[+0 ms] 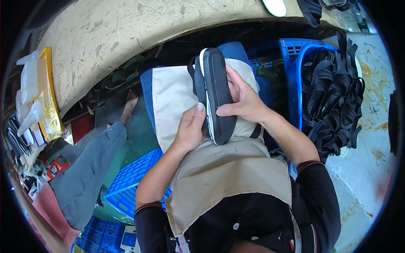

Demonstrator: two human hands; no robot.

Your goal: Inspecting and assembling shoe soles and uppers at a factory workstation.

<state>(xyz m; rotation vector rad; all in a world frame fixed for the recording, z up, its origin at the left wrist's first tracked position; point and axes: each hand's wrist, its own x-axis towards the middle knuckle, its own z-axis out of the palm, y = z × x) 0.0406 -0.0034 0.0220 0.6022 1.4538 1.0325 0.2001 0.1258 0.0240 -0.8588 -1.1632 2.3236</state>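
Note:
Over my lap I hold a black sandal (220, 92), standing lengthwise with its dark sole side turned toward the right. A white line runs along its left edge, and part of a dark strap shows on that side. My left hand (190, 126) grips the lower left edge, thumb pointing up along it; the other fingers are hidden behind. On the right side, my right hand (245, 99) holds the sandal with the thumb pressed on the sole and the fingers around the far edge. A beige apron (175, 101) lies beneath the sandal.
A worn, curved pale worktop (126, 38) runs across the front. To the right stands a blue crate (295, 80) heaped with black strappy sandals (333, 92). A blue crate (135, 181) sits on the floor at left, beside another person in grey trousers (86, 164).

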